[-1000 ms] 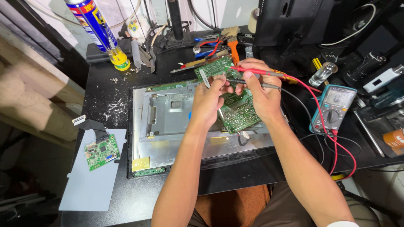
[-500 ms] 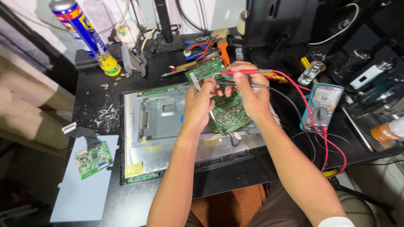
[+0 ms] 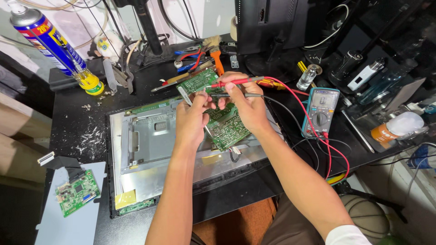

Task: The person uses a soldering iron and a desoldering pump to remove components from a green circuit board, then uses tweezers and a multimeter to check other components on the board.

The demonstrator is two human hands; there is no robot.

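A green circuit board (image 3: 227, 127) is tilted up above the metal back of an opened monitor panel (image 3: 150, 140). My left hand (image 3: 191, 119) grips the board's left edge and holds it up. My right hand (image 3: 245, 106) holds a red probe (image 3: 236, 82) and a black probe (image 3: 236, 95) together, their tips pointing left at the board's upper part. Red and black leads run from the probes to a teal multimeter (image 3: 320, 111) lying to the right on the black table.
A small green board (image 3: 77, 193) lies on a grey sheet (image 3: 72, 222) at lower left. A blue spray can (image 3: 43, 38), a yellow-handled screwdriver (image 3: 84, 75), pliers and a brush (image 3: 214, 52) stand at the back. A black monitor (image 3: 281, 27) and bottles crowd the right.
The view has shifted slightly; both hands stay on the board and probes in about the same pose.
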